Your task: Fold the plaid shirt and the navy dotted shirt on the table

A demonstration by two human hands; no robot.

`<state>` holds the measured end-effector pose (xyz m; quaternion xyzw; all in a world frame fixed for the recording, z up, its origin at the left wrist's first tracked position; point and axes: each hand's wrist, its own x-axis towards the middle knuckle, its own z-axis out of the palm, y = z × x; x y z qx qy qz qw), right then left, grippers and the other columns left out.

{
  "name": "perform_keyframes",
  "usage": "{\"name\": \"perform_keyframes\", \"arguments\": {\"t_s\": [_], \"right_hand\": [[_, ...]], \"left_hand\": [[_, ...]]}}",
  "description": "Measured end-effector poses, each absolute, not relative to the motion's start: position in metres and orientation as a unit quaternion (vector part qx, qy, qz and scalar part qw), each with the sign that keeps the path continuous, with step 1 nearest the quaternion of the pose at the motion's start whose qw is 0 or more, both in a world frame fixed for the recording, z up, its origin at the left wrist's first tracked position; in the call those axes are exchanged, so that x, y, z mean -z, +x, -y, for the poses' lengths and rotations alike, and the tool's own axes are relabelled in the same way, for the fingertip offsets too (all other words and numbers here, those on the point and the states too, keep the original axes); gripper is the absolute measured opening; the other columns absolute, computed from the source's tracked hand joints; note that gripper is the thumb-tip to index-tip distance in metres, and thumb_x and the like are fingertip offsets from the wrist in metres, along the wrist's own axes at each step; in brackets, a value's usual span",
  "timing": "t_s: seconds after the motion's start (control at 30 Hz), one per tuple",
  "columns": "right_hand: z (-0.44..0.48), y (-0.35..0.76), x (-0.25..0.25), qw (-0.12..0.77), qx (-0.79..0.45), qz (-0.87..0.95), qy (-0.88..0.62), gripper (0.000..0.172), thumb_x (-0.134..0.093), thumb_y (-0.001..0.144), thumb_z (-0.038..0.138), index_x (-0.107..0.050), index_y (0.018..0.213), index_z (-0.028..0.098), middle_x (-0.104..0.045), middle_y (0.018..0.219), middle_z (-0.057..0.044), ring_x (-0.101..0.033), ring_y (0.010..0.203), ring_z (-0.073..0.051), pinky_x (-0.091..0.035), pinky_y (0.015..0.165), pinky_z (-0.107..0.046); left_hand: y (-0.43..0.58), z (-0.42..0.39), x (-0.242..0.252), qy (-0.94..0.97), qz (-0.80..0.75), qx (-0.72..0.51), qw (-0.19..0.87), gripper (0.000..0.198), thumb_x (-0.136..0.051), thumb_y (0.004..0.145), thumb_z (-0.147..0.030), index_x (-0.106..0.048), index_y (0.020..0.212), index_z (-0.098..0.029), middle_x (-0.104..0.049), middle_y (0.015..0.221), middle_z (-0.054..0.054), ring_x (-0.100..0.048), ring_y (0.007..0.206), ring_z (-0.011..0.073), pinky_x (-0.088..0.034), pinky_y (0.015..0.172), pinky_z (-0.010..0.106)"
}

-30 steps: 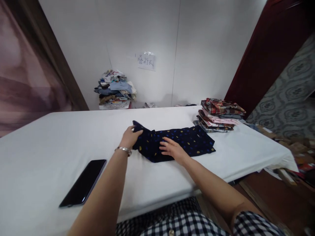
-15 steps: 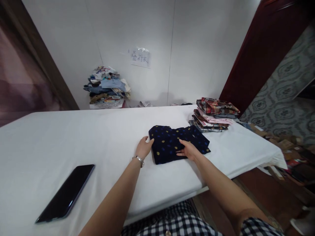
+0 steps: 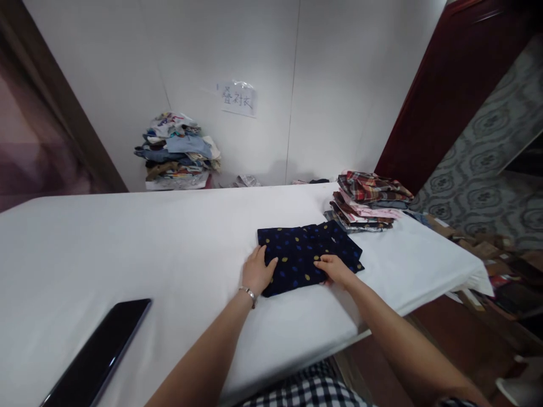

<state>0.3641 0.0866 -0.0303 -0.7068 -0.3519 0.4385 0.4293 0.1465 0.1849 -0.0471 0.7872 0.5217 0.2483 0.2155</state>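
Observation:
A folded dark navy shirt (image 3: 297, 246) with blue and yellow spots lies flat on the white-covered table (image 3: 178, 243). At its left edge rests my left hand (image 3: 258, 272), fingers extended and thumb apart on the cloth. The near edge of the shirt is between the thumb and fingers of my right hand (image 3: 336, 271), with some fingertips hidden under the cloth. Just behind the shirt's right side stands a stack of folded shirts (image 3: 367, 210), a red plaid one on top.
A black phone (image 3: 99, 353) lies at the near left of the table. Against the wall rises a heap of mixed clothes (image 3: 180, 151), left of a handwritten paper sign (image 3: 238, 99). Boxes (image 3: 487, 251) crowd the floor beyond the table's right end.
My left hand has flattened onto the shirt's left edge, and the shirt's far left corner now lies straighter. My right hand has shifted to the near edge and closed on it.

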Motion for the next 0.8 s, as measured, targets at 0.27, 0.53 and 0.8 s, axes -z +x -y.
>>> {"name": "perform_keyframes", "arguments": {"t_s": [0.27, 0.53, 0.8], "right_hand": [[-0.091, 0.374, 0.040, 0.430, -0.411, 0.388, -0.704, 0.029, -0.070, 0.070, 0.030, -0.047, 0.056, 0.019, -0.042, 0.038, 0.009, -0.041, 0.027, -0.006, -0.028, 0.028, -0.017], [-0.021, 0.369, 0.036, 0.497, -0.542, 0.250, -0.630, 0.032, -0.067, 0.074, 0.046, -0.055, 0.084, 0.018, -0.070, 0.078, -0.005, -0.063, 0.051, -0.013, -0.043, 0.035, -0.019], [0.001, 0.348, 0.026, 0.581, -0.659, 0.071, -0.472, 0.036, -0.071, 0.075, 0.037, -0.055, 0.101, 0.017, -0.062, 0.119, -0.014, -0.059, 0.112, -0.027, -0.057, 0.061, -0.030]], "left_hand": [[0.147, -0.184, 0.046, 0.812, -0.528, -0.200, 0.149, 0.056, -0.045, 0.087, -0.042, -0.045, 0.132, -0.009, -0.046, 0.139, 0.017, -0.042, 0.128, 0.0288, -0.035, 0.105, 0.042], [0.165, -0.212, 0.022, 0.871, -0.451, -0.179, 0.076, 0.058, -0.046, 0.085, -0.049, -0.046, 0.132, -0.015, -0.040, 0.144, 0.015, -0.035, 0.133, 0.0289, -0.031, 0.107, 0.048], [0.235, -0.263, 0.020, 0.923, -0.367, -0.055, 0.098, 0.065, -0.048, 0.082, -0.054, -0.040, 0.136, -0.018, -0.032, 0.149, 0.014, -0.024, 0.139, 0.0284, -0.012, 0.113, 0.052]]}}
